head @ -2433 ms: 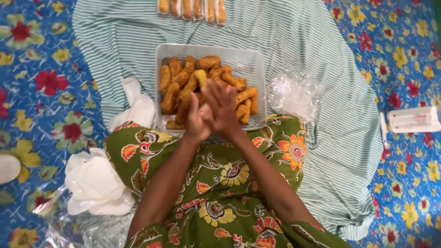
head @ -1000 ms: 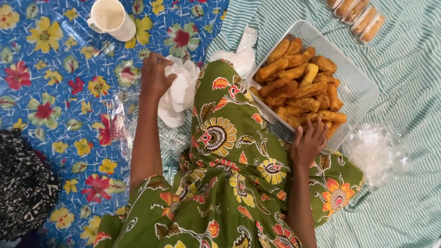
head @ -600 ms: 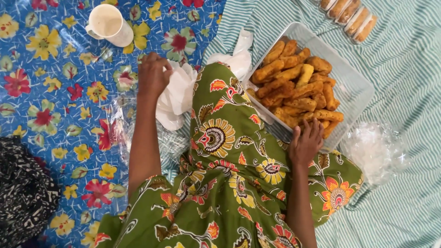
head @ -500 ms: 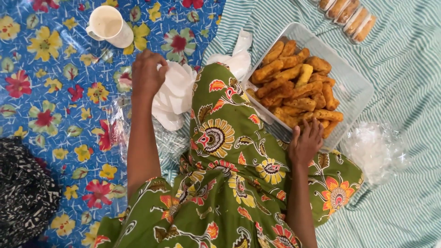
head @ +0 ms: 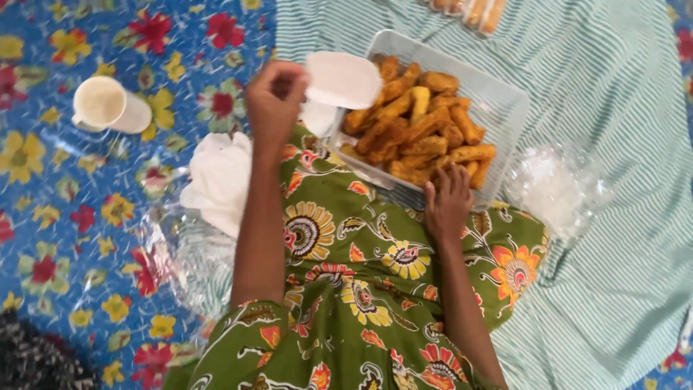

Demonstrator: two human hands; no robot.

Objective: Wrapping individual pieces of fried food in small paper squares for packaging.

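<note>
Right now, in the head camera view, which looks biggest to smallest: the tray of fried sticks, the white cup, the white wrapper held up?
1. Clear tray
2. White wrapper in the left hand, though it's raised nearer the camera
3. White cup, close to the wrapper

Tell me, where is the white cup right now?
In the head view the white cup lies on its side at the upper left on the blue flowered cloth, left of the pile of white wrappers and apart from both hands.
</note>
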